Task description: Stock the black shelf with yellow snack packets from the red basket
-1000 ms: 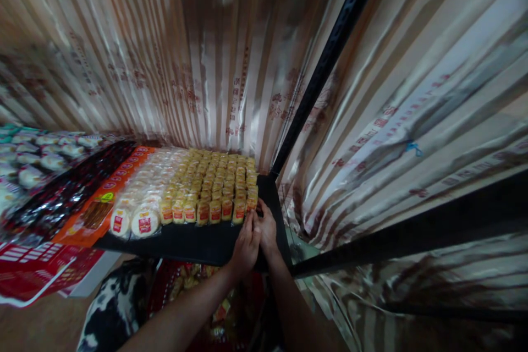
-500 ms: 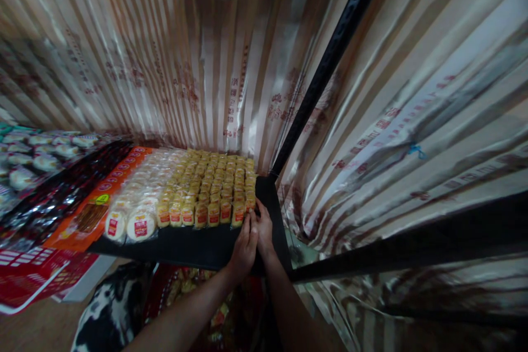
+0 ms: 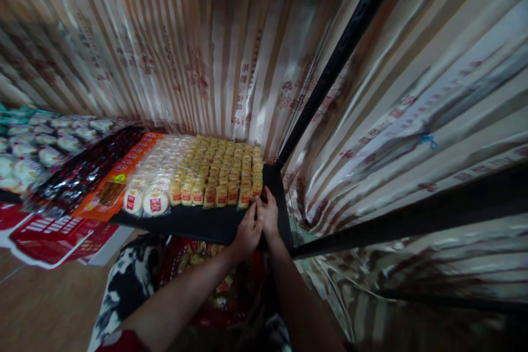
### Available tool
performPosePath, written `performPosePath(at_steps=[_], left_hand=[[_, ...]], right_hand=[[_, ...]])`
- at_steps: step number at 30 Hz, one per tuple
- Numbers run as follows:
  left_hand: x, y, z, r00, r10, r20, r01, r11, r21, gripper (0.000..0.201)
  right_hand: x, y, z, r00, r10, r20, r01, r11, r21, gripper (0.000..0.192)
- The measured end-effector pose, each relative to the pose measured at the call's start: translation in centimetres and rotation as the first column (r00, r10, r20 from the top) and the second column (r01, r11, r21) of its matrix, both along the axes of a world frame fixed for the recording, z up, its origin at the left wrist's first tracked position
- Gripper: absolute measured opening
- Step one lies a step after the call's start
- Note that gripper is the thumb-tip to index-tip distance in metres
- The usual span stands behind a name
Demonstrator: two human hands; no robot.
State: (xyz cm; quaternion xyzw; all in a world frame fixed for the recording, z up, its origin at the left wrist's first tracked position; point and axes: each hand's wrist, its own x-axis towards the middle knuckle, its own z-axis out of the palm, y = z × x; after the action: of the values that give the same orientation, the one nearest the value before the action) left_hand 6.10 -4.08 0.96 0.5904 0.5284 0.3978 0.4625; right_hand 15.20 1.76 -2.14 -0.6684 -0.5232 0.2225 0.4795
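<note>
My left hand (image 3: 247,232) and my right hand (image 3: 269,215) are pressed together at the near right corner of a black shelf (image 3: 206,224). Their fingertips meet at the front right end of a block of small yellow wrapped snack packs (image 3: 225,169) laid in tight rows. What the fingers pinch is hidden between them. Left of the yellow packs lie rows of round white cakes in clear wrap (image 3: 154,184) with red labels.
Orange packets (image 3: 111,190) and dark glossy packets (image 3: 82,173) lie further left, then pale round packs (image 3: 28,148). A black upright post (image 3: 330,71) rises at the shelf corner. Striped shiny curtain (image 3: 198,49) hangs behind and to the right. A red crate (image 3: 214,280) with snacks sits below.
The view has shifted down and right a little. Both hands stay joined at the same corner of the yellow packs.
</note>
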Motion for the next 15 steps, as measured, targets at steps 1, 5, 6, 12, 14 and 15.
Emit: performPosePath(at_steps=[1,5,6,12,14,15], left_hand=[[-0.3,-0.5,0.2,1.0,0.003,-0.015,-0.003,1.0,0.014,0.048],[-1.7,-3.1,1.1,0.998,-0.053,0.033,0.053,0.999,0.002,0.033],[-2.0,-3.9,1.2,0.996,-0.066,0.057,0.068,0.997,-0.022,0.03],[-4.7,-9.5,-0.3,0.986,-0.034,0.16,0.072,0.969,-0.236,0.019],[-6.0,-11.3,-1.8,0.983,-0.029,0.179,0.084,0.948,-0.307,0.021],[-6.7,-12.2,-2.6,0.98,-0.025,0.198,0.092,0.938,-0.336,0.023]], right_hand=[[-0.2,-0.5,0.3,0.999,-0.03,-0.013,0.03,0.999,-0.015,0.055],[-1.2,-3.5,1.0,0.986,-0.109,-0.123,0.11,0.994,0.006,0.049],[-1.6,-4.5,1.0,0.983,-0.102,-0.151,0.107,0.994,0.022,0.048],[-4.3,-11.2,0.0,0.973,0.001,-0.231,0.0,1.0,0.005,0.042],[-5.2,-13.3,-0.5,0.981,0.038,-0.19,-0.05,0.997,-0.059,0.038],[-5.7,-14.2,-0.7,0.985,0.067,-0.157,-0.082,0.992,-0.092,0.037]])
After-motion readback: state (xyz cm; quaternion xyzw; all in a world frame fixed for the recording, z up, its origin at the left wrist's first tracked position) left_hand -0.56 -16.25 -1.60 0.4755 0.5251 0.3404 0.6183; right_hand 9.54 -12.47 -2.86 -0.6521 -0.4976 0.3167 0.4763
